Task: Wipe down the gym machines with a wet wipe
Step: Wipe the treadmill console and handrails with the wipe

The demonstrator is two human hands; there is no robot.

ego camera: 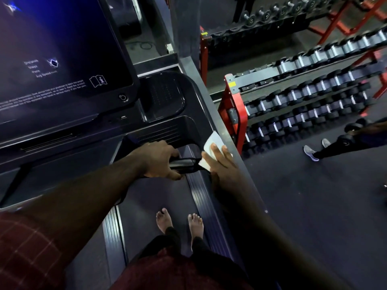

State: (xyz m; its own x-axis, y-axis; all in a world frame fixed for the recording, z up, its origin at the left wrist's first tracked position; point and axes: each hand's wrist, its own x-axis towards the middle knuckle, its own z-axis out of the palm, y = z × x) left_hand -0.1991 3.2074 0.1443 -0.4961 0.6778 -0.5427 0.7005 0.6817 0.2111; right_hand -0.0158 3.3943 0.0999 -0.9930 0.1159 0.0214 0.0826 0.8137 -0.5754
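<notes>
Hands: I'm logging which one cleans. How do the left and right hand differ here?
The left hand grips the black handlebar with curled fingers; the right hand lies flat, fingers straight. The right hand presses a white wipe at the handlebar's end; the left hand holds no wipe. Both rest on the same treadmill.

Left hand [159, 159] around the black handlebar [185, 164] — right hand [223, 166] flat on a white wipe [212, 143] alongside.

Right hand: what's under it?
A white wet wipe, pressed by the right hand, fingers flat, against the treadmill's side arm, beside the handlebar that the left hand grips. The wipe's upper corner sticks out; the rest, and the surface beneath, are covered.
</notes>
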